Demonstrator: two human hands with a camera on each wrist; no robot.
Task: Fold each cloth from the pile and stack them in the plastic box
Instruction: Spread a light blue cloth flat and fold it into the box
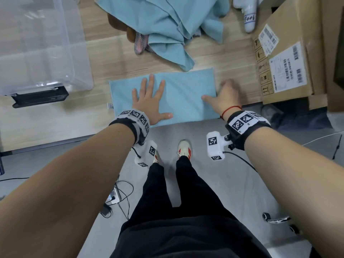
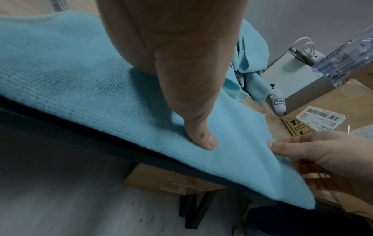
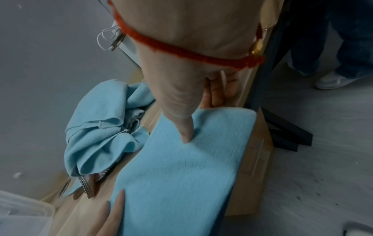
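From my remote station, the clear plastic box point(image 1: 37, 43) sits on the wooden table point(image 1: 55, 116), well to the left of the left hand point(image 1: 149, 102), its black latch point(image 1: 40, 97) at the near corner. The left hand lies flat with fingers spread and straight, palm pressing the folded blue cloth point(image 1: 178, 86); it grasps nothing. In the left wrist view its thumb point(image 2: 199, 135) presses the weave close to the table's near edge. The cloth is a neat rectangle lying under both hands along that edge. Beyond the left hand's fingertips lies the pile of unfolded blue cloths point(image 1: 167, 21), with a checked fabric point(image 1: 138, 43) showing at its left. The right hand point(image 1: 226, 97) sits at the cloth's right end: its thumb point(image 3: 184, 127) rests on top and the fingers point(image 3: 219, 91) curl down past the edge. I cannot tell whether they pinch the cloth, since that hand is blurred. Right of this hand stands a cardboard box point(image 1: 290, 62) with shipping labels, and beyond it a white bottle point(image 1: 248, 17) with handwritten lettering.
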